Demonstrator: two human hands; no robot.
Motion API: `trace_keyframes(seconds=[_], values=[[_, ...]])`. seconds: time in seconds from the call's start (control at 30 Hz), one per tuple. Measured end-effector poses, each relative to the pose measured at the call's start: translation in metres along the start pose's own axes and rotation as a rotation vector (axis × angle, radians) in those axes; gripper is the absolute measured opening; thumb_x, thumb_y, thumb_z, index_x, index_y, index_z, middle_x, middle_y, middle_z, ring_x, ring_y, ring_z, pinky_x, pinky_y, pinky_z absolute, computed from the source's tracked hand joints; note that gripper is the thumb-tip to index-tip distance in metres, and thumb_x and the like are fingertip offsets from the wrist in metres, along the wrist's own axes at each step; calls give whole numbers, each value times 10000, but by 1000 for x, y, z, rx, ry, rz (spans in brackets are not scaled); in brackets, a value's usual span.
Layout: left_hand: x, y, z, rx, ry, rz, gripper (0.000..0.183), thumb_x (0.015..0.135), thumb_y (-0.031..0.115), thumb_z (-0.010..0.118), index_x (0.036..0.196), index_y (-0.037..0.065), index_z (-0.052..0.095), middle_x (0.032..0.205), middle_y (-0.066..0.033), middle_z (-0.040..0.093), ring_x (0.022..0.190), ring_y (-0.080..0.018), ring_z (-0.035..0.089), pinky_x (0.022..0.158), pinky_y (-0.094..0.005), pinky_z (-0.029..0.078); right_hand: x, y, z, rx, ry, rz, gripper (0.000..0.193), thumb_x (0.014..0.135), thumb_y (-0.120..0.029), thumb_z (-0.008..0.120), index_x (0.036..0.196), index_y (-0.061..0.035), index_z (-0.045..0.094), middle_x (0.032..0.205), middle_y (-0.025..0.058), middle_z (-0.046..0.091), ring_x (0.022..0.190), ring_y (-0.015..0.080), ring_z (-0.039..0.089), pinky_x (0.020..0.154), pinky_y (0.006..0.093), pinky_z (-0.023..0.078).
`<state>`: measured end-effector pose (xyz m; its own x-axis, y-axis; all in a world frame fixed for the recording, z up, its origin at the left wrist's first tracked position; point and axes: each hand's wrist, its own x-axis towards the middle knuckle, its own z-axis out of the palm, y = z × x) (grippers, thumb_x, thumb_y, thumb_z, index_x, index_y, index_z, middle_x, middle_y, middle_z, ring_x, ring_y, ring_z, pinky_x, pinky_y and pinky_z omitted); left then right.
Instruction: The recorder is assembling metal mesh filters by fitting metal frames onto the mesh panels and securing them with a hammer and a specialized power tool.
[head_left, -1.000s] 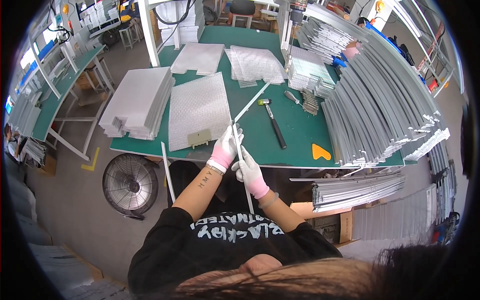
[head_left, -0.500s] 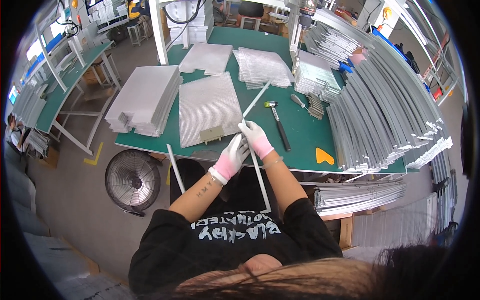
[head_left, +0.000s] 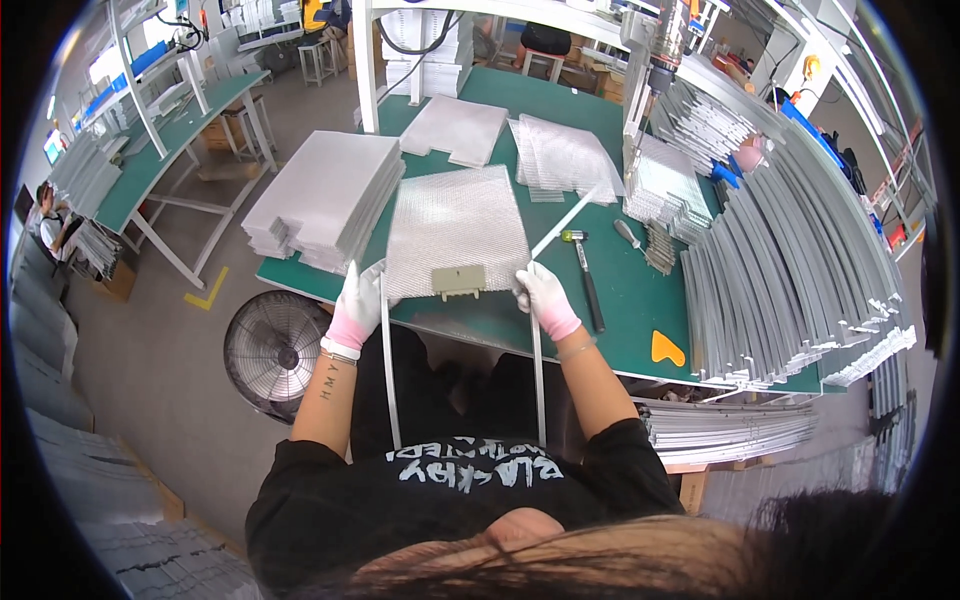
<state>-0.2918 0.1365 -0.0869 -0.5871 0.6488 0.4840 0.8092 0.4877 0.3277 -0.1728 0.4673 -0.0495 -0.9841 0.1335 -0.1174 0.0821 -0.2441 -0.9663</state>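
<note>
My gloved left hand is closed around a thin pale metal strip at the table's front edge. My gloved right hand grips a similar metal strip. Both strips run down toward my shirt; whether they join there is hidden. Past the right hand, another length of strip slants up and away to the right. Between my hands lies a silvery mesh panel, with a beige slotted plastic piece on its near edge.
A thick stack of mesh panels stands at left, with more sheets behind. On the green table lie a hammer, a screwdriver and an orange scraper. Bundled metal strips fill the right; a floor fan stands left.
My hands were together at the right strip; now they are apart. The left hand has moved left and taken hold of the left strip. The view has shifted slightly.
</note>
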Motion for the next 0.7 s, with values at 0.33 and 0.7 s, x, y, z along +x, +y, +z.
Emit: trace_keyframes(seconds=[0.33, 0.7], values=[[33, 71, -48, -1457, 89, -534, 588, 897, -2, 626, 1420, -51, 365, 1130, -77, 612, 936, -96, 624, 779, -237, 572, -53, -40, -8, -122, 97, -211, 126, 981, -164, 540, 956, -41, 531, 751, 32, 580, 590, 87, 537, 539, 222, 443], [7, 131, -116, -1176, 451, -396, 645, 921, -14, 524, 1507, -50, 254, 883, 46, 461, 671, -11, 373, 620, -144, 344, -105, -69, 47, -157, 162, -537, 135, 895, -6, 499, 1022, 25, 534, 719, 44, 613, 627, 123, 591, 615, 257, 497]])
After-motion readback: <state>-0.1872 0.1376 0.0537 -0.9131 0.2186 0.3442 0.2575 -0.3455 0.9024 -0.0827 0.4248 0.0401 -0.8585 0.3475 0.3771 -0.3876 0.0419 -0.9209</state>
